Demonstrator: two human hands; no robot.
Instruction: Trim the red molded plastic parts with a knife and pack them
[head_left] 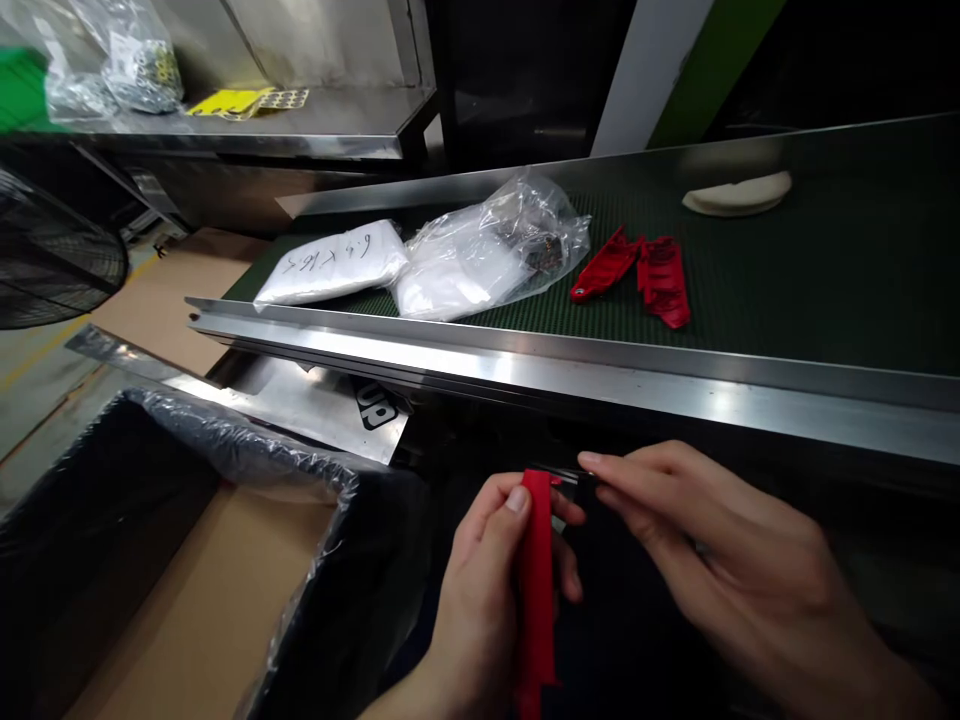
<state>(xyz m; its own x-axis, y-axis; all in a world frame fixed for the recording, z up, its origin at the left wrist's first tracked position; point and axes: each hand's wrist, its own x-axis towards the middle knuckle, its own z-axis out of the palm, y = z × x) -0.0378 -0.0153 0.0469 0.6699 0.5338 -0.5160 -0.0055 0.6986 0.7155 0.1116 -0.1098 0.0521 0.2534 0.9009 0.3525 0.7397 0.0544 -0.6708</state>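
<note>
Lined carton (187,600): lower left, a cardboard box draped with a black plastic liner, open at the top.

White pouch (334,262): on the green belt (825,280), hand-marked, lying flat. Just beside it, touching or nearly so, a clear bag (495,245) with dark small parts inside (too crumpled to identify).

Left hand (487,590): low centre, below the steel rail (600,380). Thumb and fingers pressed together on the red plastic strip (537,590), pinching it near its upper end.

Red plastic strip: held in the air in front of the body, well below the belt. Long axis runs near vertical in the picture, upper end pointing toward the rail, lower end leaving the frame at the bottom. Judged light, thin and fairly stiff, with smooth faces likely to slip; best taken by its narrow edges close to the end being worked.

Right hand (720,560): fingertips drawn together on a small dark piece (574,480) at the strip's top end (whether the two touch cannot be told).

Loose red parts (645,275): two on the belt, touching, far from both hands.

Pale curved object (739,193): far right of belt.
</note>
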